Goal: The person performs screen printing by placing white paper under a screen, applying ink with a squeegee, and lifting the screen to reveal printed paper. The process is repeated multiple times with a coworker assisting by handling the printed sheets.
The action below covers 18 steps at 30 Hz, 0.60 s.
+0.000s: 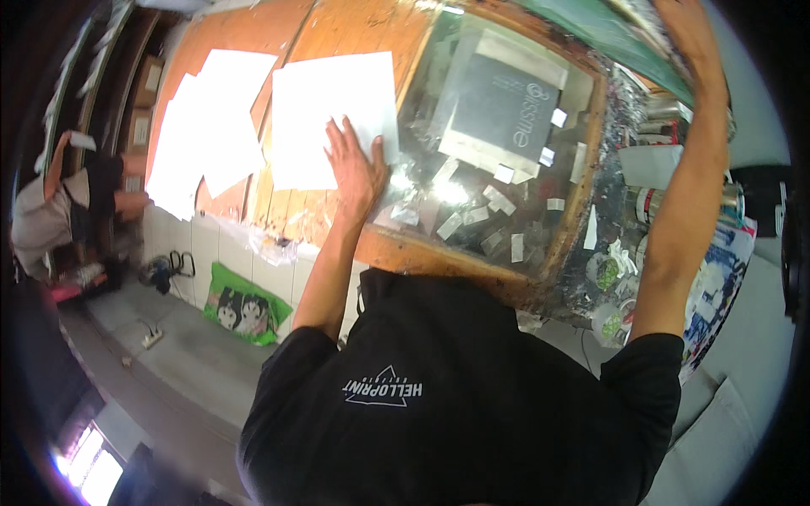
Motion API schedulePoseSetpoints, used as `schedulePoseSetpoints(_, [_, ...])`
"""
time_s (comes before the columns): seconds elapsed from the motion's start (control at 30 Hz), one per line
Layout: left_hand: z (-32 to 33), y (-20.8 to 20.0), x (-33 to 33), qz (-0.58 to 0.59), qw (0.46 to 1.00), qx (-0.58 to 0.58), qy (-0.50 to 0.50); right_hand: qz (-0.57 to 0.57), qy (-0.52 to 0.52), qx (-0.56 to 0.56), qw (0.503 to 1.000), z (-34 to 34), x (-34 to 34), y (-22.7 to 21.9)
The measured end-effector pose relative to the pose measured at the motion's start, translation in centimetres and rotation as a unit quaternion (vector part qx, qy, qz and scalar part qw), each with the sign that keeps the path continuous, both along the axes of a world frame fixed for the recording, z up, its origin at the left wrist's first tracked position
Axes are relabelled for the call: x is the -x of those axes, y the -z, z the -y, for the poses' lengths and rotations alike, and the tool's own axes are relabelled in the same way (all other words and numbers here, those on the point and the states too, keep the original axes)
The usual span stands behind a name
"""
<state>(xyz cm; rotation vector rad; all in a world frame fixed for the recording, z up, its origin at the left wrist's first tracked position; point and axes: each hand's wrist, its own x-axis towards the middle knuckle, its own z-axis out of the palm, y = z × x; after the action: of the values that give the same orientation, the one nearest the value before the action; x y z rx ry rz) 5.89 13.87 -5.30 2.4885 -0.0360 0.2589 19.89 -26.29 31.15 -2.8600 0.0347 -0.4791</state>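
My left hand (356, 169) lies flat, fingers spread, on the right part of a white sheet of paper (304, 126) on the wooden table. At the upper right, my right hand (688, 38) grips the edge of a raised screen printing frame (607, 46) with greenish mesh; its fingertips are partly cut off by the picture's edge. Between my hands, a wood-edged glass pane (422, 181) is set in the table. A dark grey rectangle with light lettering (498, 105) shows on it, with small white pieces of tape (500, 200) around.
Loose white sheets (211, 126) overlap on the left of the table. Cans (666, 110) and plastic cups with green contents (606, 271) crowd the right side. A green bag (245, 304) lies below the table's near edge. Another person (63, 207) is at the far left beside shelves.
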Motion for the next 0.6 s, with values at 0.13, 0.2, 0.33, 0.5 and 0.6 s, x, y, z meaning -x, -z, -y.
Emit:
schedulePoseSetpoints(0.13, [4.0,-0.2,-1.1,-0.105,0.953,-0.284,0.020,0.033,-0.036,0.001,0.999,-0.1,0.8,0.3])
schedulePoseSetpoints(0.2, [8.3,1.0,-1.9,-0.044,0.971,-0.211,0.105,0.030,-0.033,-0.002,0.999,-0.2,1.0,0.3])
schedulePoseSetpoints(0.33, [18.7,3.0,-3.2,0.004,0.967,-0.148,0.207,0.064,-0.061,0.030,0.996,0.2,0.3,-0.5])
schedulePoseSetpoints(0.5, [27.6,2.3,-2.5,-0.005,0.941,-0.104,0.322,-0.142,-0.030,-0.043,0.988,0.9,1.1,-3.2])
schedulePoseSetpoints(0.6, [27.9,1.6,-2.2,-0.025,0.947,0.041,0.318,-0.036,-0.002,-0.104,0.994,1.0,1.6,-2.9])
